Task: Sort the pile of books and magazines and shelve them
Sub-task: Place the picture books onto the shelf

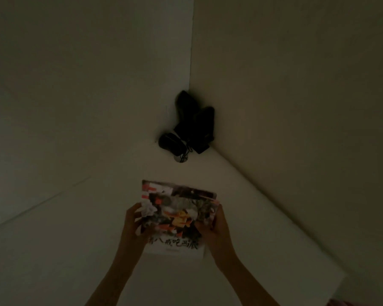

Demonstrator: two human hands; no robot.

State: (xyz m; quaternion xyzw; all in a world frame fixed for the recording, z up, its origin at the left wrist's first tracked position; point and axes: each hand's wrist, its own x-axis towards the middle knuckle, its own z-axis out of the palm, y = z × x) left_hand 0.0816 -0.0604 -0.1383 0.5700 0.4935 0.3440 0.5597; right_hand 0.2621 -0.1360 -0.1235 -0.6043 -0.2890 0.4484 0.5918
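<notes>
Both hands hold one picture book (177,215) flat above the white counter (75,239) near its right edge — the left hand (134,219) grips its left side, the right hand (212,226) its right, likely to read the cover for sorting. Dark objects (190,127) fill the far corner.

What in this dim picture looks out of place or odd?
A cluster of black objects with a thin cord sits in the far corner of the white surface; too dark to identify. The colourful picture book, held by both hands, looks undamaged.
</notes>
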